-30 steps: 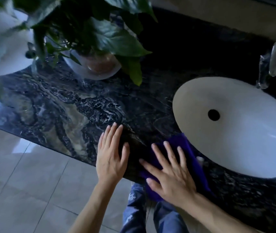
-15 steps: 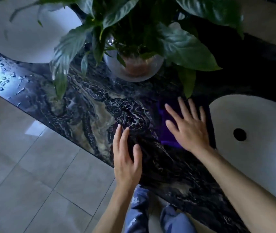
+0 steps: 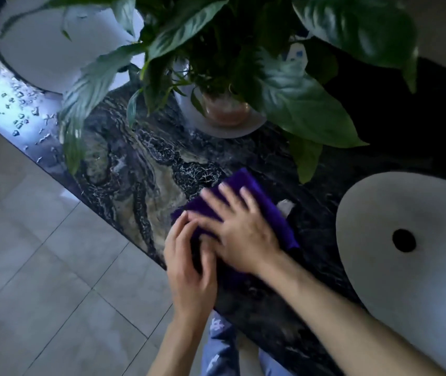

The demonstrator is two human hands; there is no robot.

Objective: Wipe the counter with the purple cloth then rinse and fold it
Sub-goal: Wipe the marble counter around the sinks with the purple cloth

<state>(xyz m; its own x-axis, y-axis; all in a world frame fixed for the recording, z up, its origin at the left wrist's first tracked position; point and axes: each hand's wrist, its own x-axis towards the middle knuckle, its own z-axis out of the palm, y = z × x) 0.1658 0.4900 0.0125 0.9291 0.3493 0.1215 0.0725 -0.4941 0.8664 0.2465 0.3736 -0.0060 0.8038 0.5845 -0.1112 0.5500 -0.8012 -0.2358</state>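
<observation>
The purple cloth (image 3: 246, 185) lies flat on the dark marbled counter (image 3: 140, 169), between the potted plant and the right sink. My right hand (image 3: 239, 229) presses flat on the cloth with fingers spread, blurred by motion. My left hand (image 3: 189, 264) rests at the counter's front edge, its fingertips touching the cloth's near-left corner and partly under my right hand. Much of the cloth is hidden beneath both hands.
A potted plant (image 3: 227, 109) with large green leaves stands on a white saucer behind the cloth. A white sink (image 3: 406, 267) is on the right, another white basin (image 3: 42, 50) at far left. Water drops (image 3: 18, 115) dot the left counter. Tiled floor (image 3: 40, 267) lies below.
My right hand has slid the cloth leftward and toward the front edge, meeting my left hand. The view has shifted left along the counter.
</observation>
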